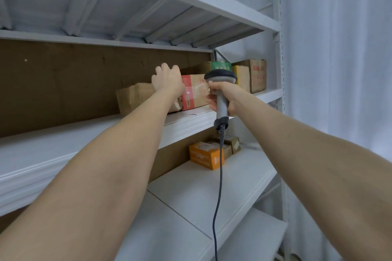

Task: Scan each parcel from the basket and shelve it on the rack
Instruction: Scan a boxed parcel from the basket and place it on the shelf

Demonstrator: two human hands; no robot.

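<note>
My left hand (167,79) reaches onto the upper shelf (63,144) of the white rack and rests on a crumpled brown cardboard parcel (135,97); its fingers curl over the parcel's far top edge. Right beside that parcel stands a red and brown box (194,91). My right hand (220,99) grips a grey corded barcode scanner (220,82), head pointing at the shelf. The basket is out of view.
Further right on the same shelf stand a green-topped box (220,65) and two brown cartons (254,76). The shelf below (201,193) holds an orange box (203,155) and small brown boxes (231,144). The scanner cable (218,186) hangs down. A white curtain (339,70) is at right.
</note>
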